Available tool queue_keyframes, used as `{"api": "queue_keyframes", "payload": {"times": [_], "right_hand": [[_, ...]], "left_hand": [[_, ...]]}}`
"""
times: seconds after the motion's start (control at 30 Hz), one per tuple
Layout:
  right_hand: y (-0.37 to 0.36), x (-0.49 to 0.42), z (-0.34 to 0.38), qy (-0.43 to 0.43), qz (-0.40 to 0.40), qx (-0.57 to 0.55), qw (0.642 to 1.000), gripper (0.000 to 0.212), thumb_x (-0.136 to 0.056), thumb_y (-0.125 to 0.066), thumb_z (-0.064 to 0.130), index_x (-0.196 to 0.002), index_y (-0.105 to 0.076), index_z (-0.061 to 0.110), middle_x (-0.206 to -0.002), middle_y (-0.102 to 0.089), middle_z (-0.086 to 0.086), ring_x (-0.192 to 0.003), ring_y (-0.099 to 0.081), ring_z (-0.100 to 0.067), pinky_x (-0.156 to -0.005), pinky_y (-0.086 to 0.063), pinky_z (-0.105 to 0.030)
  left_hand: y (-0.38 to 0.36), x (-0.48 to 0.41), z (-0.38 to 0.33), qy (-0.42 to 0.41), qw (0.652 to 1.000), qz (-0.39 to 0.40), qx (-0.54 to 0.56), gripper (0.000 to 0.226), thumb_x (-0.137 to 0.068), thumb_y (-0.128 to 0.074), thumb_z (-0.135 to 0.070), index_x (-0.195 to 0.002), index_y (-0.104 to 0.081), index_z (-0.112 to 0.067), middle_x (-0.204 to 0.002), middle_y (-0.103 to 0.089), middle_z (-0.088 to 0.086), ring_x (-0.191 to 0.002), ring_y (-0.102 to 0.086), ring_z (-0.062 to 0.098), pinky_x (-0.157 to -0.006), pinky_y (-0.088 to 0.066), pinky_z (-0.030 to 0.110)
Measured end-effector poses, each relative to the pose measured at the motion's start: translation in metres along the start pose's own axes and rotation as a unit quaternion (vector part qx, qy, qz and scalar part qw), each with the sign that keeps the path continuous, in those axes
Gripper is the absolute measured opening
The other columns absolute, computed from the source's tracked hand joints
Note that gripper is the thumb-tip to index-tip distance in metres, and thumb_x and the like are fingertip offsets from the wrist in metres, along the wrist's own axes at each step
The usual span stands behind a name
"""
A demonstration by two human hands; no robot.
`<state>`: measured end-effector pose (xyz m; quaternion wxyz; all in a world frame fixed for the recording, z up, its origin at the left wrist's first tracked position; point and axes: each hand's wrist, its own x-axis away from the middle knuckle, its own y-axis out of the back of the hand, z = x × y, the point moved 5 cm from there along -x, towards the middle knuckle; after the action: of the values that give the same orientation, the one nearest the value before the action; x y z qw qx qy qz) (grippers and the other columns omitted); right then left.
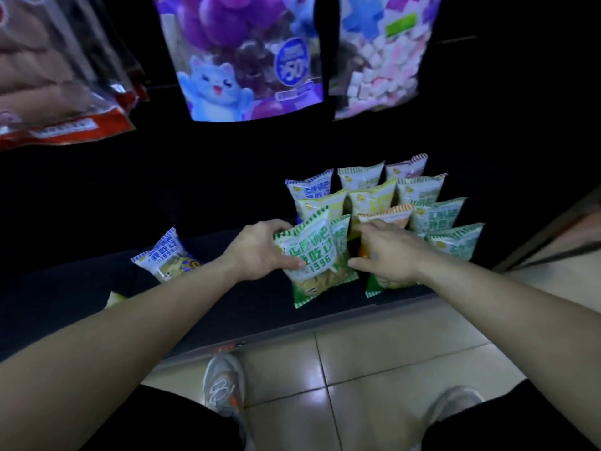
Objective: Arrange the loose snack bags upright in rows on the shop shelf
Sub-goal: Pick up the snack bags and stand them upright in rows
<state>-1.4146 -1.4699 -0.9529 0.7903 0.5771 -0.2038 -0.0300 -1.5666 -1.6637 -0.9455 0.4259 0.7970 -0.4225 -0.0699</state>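
**Fingers (276, 225) of the left hand (257, 249) clamp the green snack bag (313, 258)**

With the thumb across its face, the bag stands at the front-left corner of the rows of upright bags (419, 190), its long axis leaning top-left. The right hand (388, 252) rests on an orange bag (390, 214) at the rows' front; whether it grips, I cannot tell. A blue-and-white bag (166, 255) lies flat, well left of the rows.

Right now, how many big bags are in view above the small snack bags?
3. A red-edged bag at upper left, a purple bag with a blue cat in the middle, a pink and white bag at upper right. Others may lie beyond the edge.
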Motion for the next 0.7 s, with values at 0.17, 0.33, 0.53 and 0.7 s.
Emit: {"api": "queue_keyframes", "payload": {"times": [0.17, 0.33, 0.53, 0.7], "right_hand": [[-0.005, 0.013, -0.069, -0.071, 0.056, -0.043, 0.995, 0.071, -0.089, -0.056, 0.058, -0.148, -0.035, 0.025, -0.156, -0.031, -0.003, -0.136, -0.038, -0.024, -0.102, -0.040, -0.040], [-0.001, 0.012, -0.099, -0.093, 0.042, -0.029, 0.994, 0.067, -0.090, -0.054, 0.057, -0.147, -0.037, 0.027, -0.152, -0.035, -0.002, -0.130, -0.044, -0.024, -0.099, -0.044, -0.042], [0.002, 0.008, -0.106, -0.102, 0.049, -0.009, 0.993, 0.067, -0.090, -0.054, 0.059, -0.147, -0.036, 0.028, -0.153, -0.033, -0.002, -0.130, -0.044, -0.026, -0.098, -0.045, -0.043], [0.001, 0.004, -0.102, -0.100, 0.053, -0.005, 0.994, 0.065, -0.091, -0.053, 0.058, -0.146, -0.038, 0.027, -0.153, -0.033, -0.002, -0.129, -0.044, -0.026, -0.097, -0.045, -0.043]], "left_hand": [[-0.057, -0.037, -0.002, 0.038, 0.992, 0.018, -0.118, 0.093, -0.060, -0.085, -0.054, -0.139, -0.043, -0.029, -0.117, -0.063, 0.002, -0.094, -0.061, 0.018, -0.074, -0.052, 0.034], [-0.104, -0.070, 0.000, 0.060, 0.987, 0.021, -0.145, 0.080, -0.062, -0.086, -0.049, -0.124, -0.039, -0.031, -0.094, -0.060, -0.002, -0.077, -0.059, 0.016, -0.060, -0.052, 0.037], [-0.132, -0.089, 0.003, 0.065, 0.985, 0.039, -0.152, 0.078, -0.065, -0.085, -0.044, -0.130, -0.044, -0.034, -0.128, -0.053, 0.001, -0.099, -0.058, 0.023, -0.074, -0.053, 0.040], [-0.147, -0.086, 0.011, 0.077, 0.979, 0.025, -0.187, 0.078, -0.072, -0.079, -0.048, -0.139, -0.042, -0.034, -0.138, -0.038, 0.003, -0.121, -0.045, 0.028, -0.083, -0.052, 0.046]]}}
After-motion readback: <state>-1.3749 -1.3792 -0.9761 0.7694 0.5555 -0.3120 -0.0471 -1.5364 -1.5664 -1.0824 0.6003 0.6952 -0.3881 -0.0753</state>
